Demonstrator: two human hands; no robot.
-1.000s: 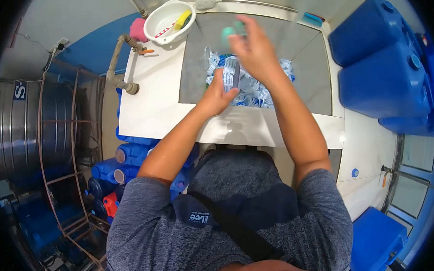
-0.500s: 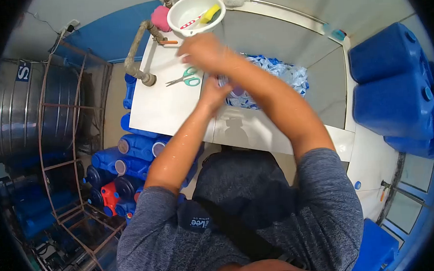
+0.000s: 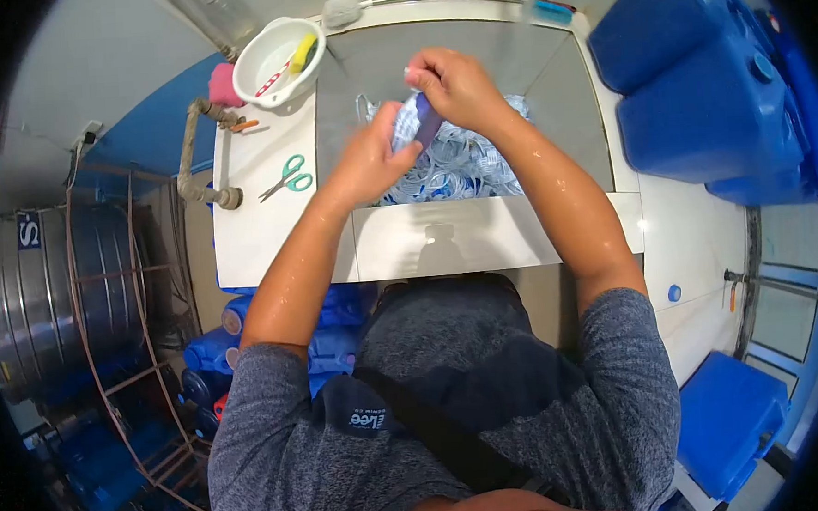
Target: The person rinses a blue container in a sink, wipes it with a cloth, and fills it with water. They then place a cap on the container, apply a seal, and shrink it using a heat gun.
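Above a grey-walled basin (image 3: 559, 109), my left hand (image 3: 372, 160) is closed around a blue and white plastic piece (image 3: 410, 126), which is tilted upward. At the upper end of that piece is my right hand (image 3: 456, 86), its thumb and fingers pinched together; a small whitish bit shows at the fingertips. Below both hands lies a heap of clear, blue and white plastic pieces (image 3: 460, 165). On the white counter (image 3: 269, 230) to the left rest green-handled scissors (image 3: 289, 178).
A white bowl (image 3: 255, 60) with a yellow sponge and a red-white brush stands at the upper left, beside a pink cloth (image 3: 224, 85) and a pipe (image 3: 188, 156). Large blue jugs (image 3: 697, 102) are at the right. A blue cap (image 3: 675, 292) lies on the right ledge.
The view has shifted, so the counter and basin appear further left. My right hand has moved from above the counter to the basin side, and the blue and white piece now shows plainly between my hands.
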